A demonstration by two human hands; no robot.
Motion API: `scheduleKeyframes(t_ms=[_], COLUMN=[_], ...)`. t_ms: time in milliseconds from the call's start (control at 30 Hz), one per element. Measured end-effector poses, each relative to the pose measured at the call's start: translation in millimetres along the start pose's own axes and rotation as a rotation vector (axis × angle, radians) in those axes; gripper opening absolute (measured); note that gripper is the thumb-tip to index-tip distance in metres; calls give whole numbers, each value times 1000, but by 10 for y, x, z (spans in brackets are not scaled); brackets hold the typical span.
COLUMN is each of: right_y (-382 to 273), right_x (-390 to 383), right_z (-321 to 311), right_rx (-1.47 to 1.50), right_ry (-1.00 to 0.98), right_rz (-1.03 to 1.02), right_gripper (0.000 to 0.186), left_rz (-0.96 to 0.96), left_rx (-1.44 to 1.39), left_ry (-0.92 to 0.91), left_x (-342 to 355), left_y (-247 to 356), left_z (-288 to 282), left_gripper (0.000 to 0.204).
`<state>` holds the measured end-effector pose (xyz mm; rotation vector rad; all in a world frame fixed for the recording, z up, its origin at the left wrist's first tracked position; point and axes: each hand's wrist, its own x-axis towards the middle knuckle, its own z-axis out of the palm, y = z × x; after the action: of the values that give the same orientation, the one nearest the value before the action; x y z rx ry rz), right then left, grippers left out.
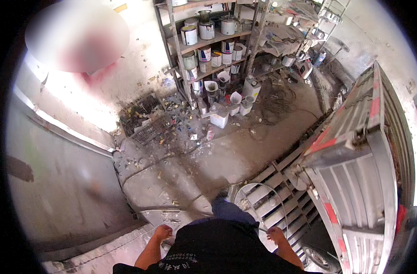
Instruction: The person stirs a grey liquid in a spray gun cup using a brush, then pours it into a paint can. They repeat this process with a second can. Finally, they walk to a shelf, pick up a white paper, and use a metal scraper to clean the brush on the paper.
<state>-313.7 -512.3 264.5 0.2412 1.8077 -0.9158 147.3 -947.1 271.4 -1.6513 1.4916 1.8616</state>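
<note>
My left hand (163,233) is at the lower edge, left of my dark shirt, its fingers curled in. Whatever it may hold is too small to make out. On the other side of my body, my right hand (276,234) is also closed, with a thin dark piece beside its fingertips. A thin pale loop (285,205) like a wire or hose curves over the slatted floor grate (263,192) just ahead of that hand. Whether the fingers grip the loop cannot be told.
Metal shelves (213,44) with paint cans stand ahead. On the floor are a white container (219,119), a dark crate (147,130), scattered litter and tangled cable (277,102). A ribbed metal vehicle body (354,192) with red-white strips rises at right; a grey metal panel (67,182) at left.
</note>
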Motion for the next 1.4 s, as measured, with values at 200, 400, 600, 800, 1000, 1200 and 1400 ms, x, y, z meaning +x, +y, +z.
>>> scheduleKeyframes(t_ms=[200,400,600,800,1000,1200,1400], right_y=[-991,-1960,-2342,-2896,-2953,-4517,-4599], right_x=[641,917,1042,1145,1979,2307,4374], right_z=[49,349,545,680,452,1059,923], right_rx=[-201,-142,8,-88,-548,-436,-407], right_ry=[-10,47,17,64,76,8,-199], right_rz=[-77,-164,-5,64,-273,-51,-355], right_gripper=[10,16,26,28,15,14,16], left_rz=[88,17,106,120,296,4,-267], left_rx=[312,258,296,363,530,662,971], left_ry=[126,187,151,115,-18,-455,-516], left_x=[183,377,865,1436,2467,2834,3064], left_y=[1505,2335,2679,3365,3974,4008,4061], left_z=[137,197,115,53,24,437,994], left_gripper=[20,20,21,28,50,78,91])
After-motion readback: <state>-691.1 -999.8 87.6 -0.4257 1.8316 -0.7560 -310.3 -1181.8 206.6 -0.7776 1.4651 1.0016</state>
